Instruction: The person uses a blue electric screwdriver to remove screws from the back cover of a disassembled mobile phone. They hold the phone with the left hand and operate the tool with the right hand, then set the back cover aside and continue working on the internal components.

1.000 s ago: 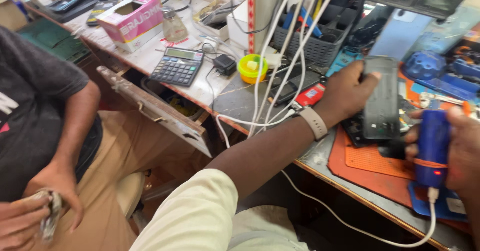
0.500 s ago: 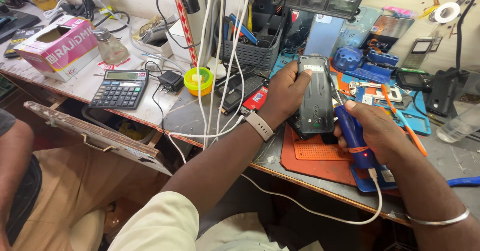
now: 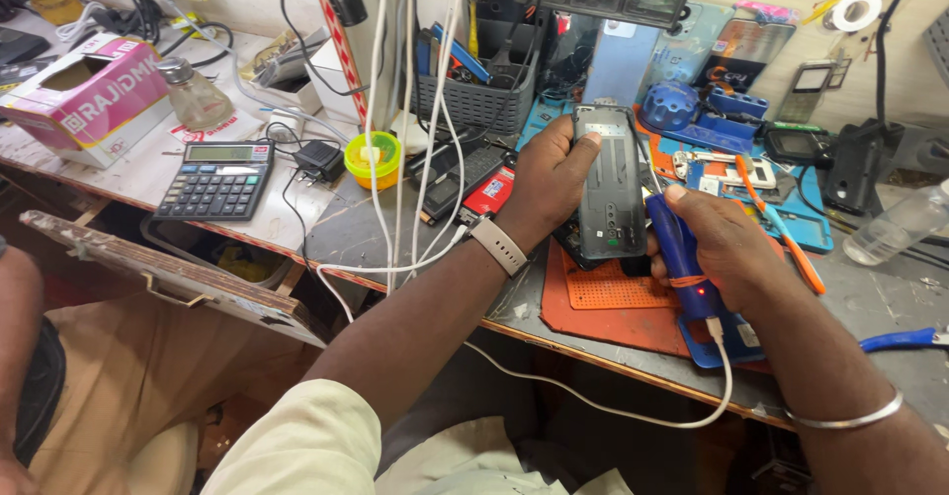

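A cluttered workbench (image 3: 297, 218) carries everything, its front edge running diagonally from the left down to the lower right. Near that front edge lies an orange work mat (image 3: 613, 302). Above the mat the left hand (image 3: 549, 184) grips an opened dark phone (image 3: 610, 184), fingers curled around its left side and thumb on its face, holding it upright. Just beside it the right hand (image 3: 732, 243) closes around a blue electric screwdriver (image 3: 680, 258), whose tip seems to meet the phone's lower right edge, though the contact is hard to make out. A white cable (image 3: 633, 411) trails from the tool. Towards the left edge sits a calculator (image 3: 215, 180), then a small yellow-green tub (image 3: 373, 159).
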